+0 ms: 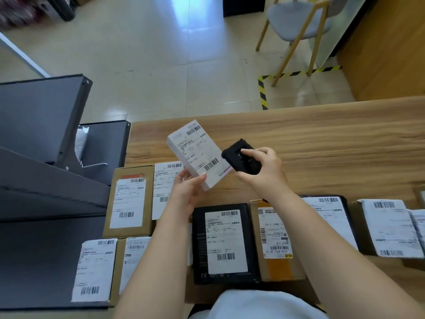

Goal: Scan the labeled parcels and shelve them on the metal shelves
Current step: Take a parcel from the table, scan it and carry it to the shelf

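Note:
My left hand grips the near end of a slim white parcel, lifted above the wooden table with its barcode label facing up. My right hand holds a black handheld scanner just right of the parcel, pointed at its lower barcode. Several more labeled parcels lie along the table's near edge: a brown box, a black box, an orange-taped box and others. The dark grey metal shelves stand at the left.
The wooden table spans the right and middle. A white bagged parcel lies on a shelf level. A chair stands on the tiled floor beyond, beside yellow-black floor tape.

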